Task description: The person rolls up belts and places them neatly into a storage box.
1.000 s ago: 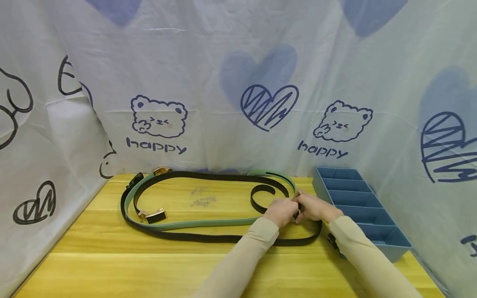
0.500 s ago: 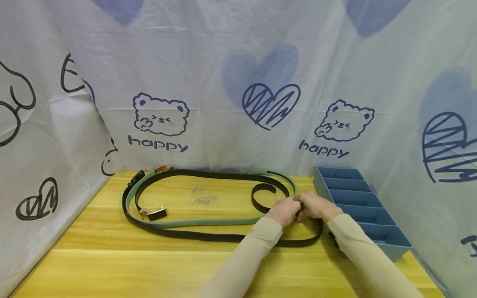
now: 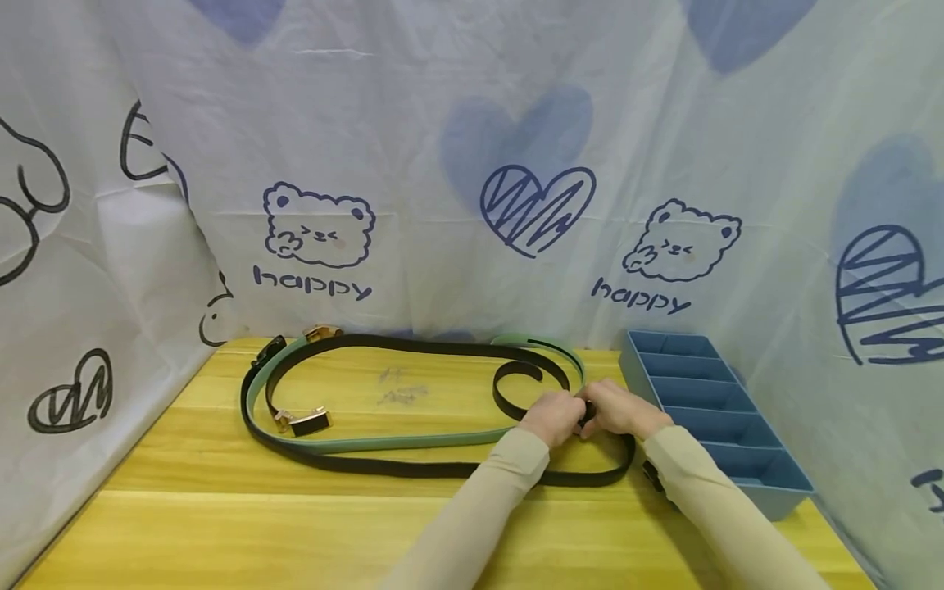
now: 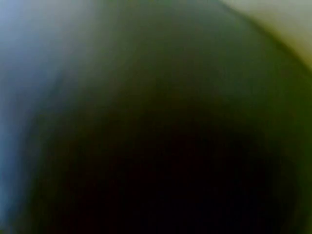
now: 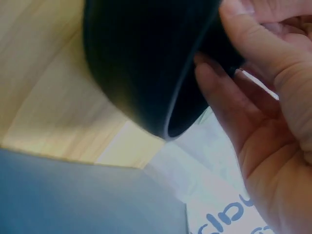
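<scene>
My right hand (image 3: 623, 411) pinches a black belt (image 5: 141, 58) between thumb and fingers; in the right wrist view the strap bends into a loop. Close against it, my left hand (image 3: 553, 416) grips the same belt, its fingertips mostly hidden in the head view. A small curl of black strap (image 3: 498, 397) stands on edge left of the hands. Long loops of black belt (image 3: 398, 468) and a green belt (image 3: 413, 443) spread leftward across the table. A black-and-gold buckle (image 3: 310, 423) lies inside the loops. The left wrist view is dark and blurred.
A blue divided box (image 3: 792, 498) stands on the right, beside my right forearm. A black piece (image 3: 652, 474) lies against its near-left side. At the far left are a gold buckle (image 3: 322, 333) and a black buckle (image 3: 269, 351). A printed cloth (image 3: 442, 270) hangs behind the wooden table (image 3: 295, 533).
Both hands stay together on the black belt, shifting only slightly. The belts and the box keep their places.
</scene>
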Demonstrator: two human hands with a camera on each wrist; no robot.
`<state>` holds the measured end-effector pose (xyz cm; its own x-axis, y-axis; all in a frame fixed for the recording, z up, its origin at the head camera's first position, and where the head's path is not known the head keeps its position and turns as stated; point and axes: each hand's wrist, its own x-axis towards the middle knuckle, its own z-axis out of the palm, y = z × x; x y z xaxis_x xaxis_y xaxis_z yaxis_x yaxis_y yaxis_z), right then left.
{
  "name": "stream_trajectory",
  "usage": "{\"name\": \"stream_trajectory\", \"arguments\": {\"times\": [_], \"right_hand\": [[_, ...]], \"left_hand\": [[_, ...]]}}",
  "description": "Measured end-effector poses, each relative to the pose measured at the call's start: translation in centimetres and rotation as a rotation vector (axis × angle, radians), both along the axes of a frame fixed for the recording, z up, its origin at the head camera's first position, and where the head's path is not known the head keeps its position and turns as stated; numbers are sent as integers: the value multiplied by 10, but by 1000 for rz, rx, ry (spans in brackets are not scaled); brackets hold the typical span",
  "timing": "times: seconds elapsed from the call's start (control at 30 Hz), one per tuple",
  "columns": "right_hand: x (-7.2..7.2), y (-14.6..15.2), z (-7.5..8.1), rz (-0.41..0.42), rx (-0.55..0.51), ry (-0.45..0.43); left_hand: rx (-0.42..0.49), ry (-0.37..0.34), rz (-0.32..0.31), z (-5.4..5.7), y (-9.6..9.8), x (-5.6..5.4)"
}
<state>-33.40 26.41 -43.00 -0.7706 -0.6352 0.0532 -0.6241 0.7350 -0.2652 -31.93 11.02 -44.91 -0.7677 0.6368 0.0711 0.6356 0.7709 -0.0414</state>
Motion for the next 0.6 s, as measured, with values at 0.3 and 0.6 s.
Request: {"name": "stream_trajectory", "arguments": {"times": [0.3, 0.6], "right_hand": [[1, 12, -3, -38, 24, 57], [4, 3, 1, -7, 42, -37]], "left_hand": [[-9, -50, 20, 5, 14, 13], [21, -53, 69, 2, 12, 10]]}}
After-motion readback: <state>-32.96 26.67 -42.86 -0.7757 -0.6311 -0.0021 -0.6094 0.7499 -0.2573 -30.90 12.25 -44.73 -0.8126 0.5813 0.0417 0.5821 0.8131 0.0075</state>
